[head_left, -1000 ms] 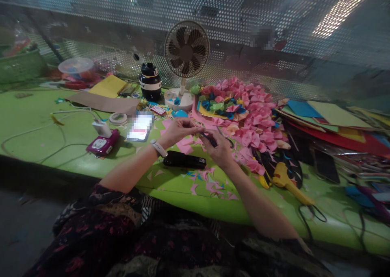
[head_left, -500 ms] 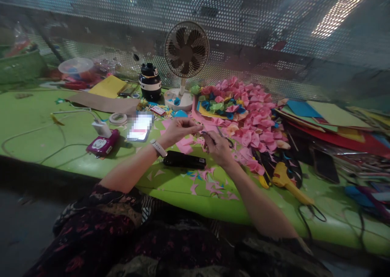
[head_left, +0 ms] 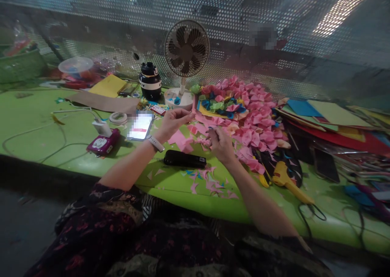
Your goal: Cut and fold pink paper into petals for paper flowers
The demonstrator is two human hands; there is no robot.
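Above scraps of pink paper (head_left: 183,142), my left hand (head_left: 174,123) is closed in a pinch, and whatever is between its fingertips is too small to name. My right hand (head_left: 219,143) is curled to the right of it, its fingers pressed together round something dark that I cannot make out. The two hands are apart. A black stapler-like object (head_left: 184,159) lies on the green table (head_left: 170,187) below them. Beyond my right hand spreads a heap of folded pink paper pieces (head_left: 256,106), with blue, green and yellow ones at its left.
A fan (head_left: 187,49) and a black bottle (head_left: 150,81) stand at the back. On the left are a lit phone (head_left: 140,125), a purple socket block (head_left: 104,143) and cables. A yellow glue gun (head_left: 289,182), paper sheets (head_left: 329,112) and a dark phone (head_left: 326,165) lie on the right.
My hands have moved apart: the left went left and slightly up, while the right shifted a little to the right. The things on the table lie as before.
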